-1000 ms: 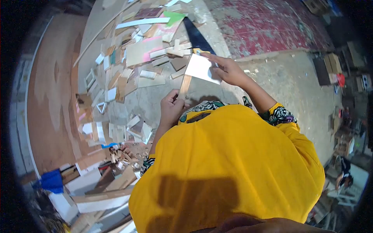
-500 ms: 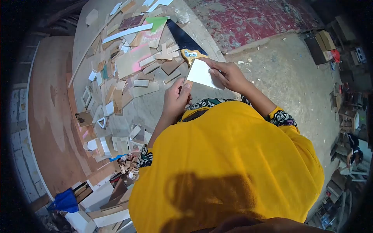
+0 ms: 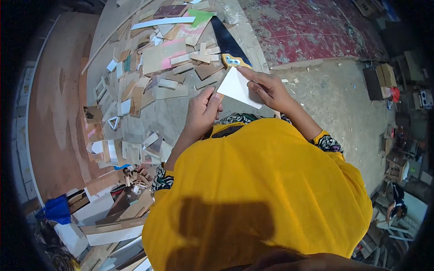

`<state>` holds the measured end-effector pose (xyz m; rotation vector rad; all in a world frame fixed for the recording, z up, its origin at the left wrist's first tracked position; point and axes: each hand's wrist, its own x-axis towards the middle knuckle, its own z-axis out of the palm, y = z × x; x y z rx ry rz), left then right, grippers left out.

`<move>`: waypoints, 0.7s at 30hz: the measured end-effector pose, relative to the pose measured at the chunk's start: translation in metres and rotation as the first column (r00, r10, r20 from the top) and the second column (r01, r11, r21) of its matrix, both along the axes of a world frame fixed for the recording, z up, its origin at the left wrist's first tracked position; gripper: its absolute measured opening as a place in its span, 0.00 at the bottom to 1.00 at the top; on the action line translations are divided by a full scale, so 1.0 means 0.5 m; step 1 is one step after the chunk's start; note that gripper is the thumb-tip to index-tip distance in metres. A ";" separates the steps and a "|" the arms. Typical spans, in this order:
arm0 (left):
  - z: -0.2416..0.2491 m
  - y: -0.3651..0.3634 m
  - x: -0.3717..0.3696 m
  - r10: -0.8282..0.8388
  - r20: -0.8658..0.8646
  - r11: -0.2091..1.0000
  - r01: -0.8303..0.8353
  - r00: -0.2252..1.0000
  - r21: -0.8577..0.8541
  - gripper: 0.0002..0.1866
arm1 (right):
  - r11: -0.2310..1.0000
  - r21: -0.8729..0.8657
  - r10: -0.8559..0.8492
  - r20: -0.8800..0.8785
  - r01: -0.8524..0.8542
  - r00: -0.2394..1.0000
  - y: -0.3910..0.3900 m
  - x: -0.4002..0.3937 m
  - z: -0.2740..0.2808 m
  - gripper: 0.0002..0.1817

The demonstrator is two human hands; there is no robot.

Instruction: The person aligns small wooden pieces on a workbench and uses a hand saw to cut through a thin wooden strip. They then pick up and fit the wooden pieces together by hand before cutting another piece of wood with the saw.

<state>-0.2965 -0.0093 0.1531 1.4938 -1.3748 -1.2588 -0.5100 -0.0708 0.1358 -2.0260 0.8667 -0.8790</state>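
Observation:
In front of my waist I hold a flat white board (image 3: 240, 88) with slanted edges. My left hand (image 3: 202, 109) is closed on its left corner, thumb on top, where a strip of brown wood edge shows. My right hand (image 3: 272, 91) pinches the upper right edge, with the thumb on the white face and the index finger stretched along the edge. Just beyond the board lies a handsaw (image 3: 227, 41) with a dark blade and a yellow handle, its handle end toward me.
Many wood offcuts cover the worktop (image 3: 149, 115), among them a pink-marked board (image 3: 156, 58) and a long white strip (image 3: 163, 22). A large brown plywood sheet (image 3: 58, 113) lies at left. A blue cloth (image 3: 56, 209) sits near scrap boards at lower left. Cardboard boxes (image 3: 387, 75) stand at right.
My view has shifted, so the table and its offcuts sit further left and the saw a little right. The white board is turned slightly, still held in both hands.

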 end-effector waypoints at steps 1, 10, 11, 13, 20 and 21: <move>0.002 0.000 -0.001 0.007 0.014 1.000 -0.007 1.000 -0.005 0.10 | 1.000 -0.002 0.011 0.043 -0.011 0.999 -0.003 0.001 -0.001 0.29; -0.015 0.004 -0.005 0.043 0.028 0.999 -0.043 0.999 -0.005 0.11 | 0.996 0.085 0.020 -0.046 -0.016 0.999 -0.013 0.010 -0.018 0.31; -0.019 0.004 -0.005 0.047 0.028 0.999 -0.046 0.999 -0.004 0.11 | 0.996 0.086 0.024 -0.045 -0.020 0.999 -0.014 0.013 -0.028 0.31; -0.025 0.004 -0.004 0.074 0.010 0.997 -0.074 0.997 0.033 0.11 | 0.988 0.151 0.027 -0.005 -0.026 1.000 -0.017 0.019 -0.050 0.31; -0.054 0.005 0.004 0.077 0.043 0.995 -0.079 0.996 0.056 0.11 | 0.984 0.176 -0.054 0.081 0.039 0.995 -0.010 0.042 -0.079 0.24; -0.057 0.006 0.003 0.096 0.034 0.993 -0.098 0.995 0.062 0.11 | 0.983 0.176 -0.060 0.077 0.045 0.995 -0.010 0.043 -0.084 0.24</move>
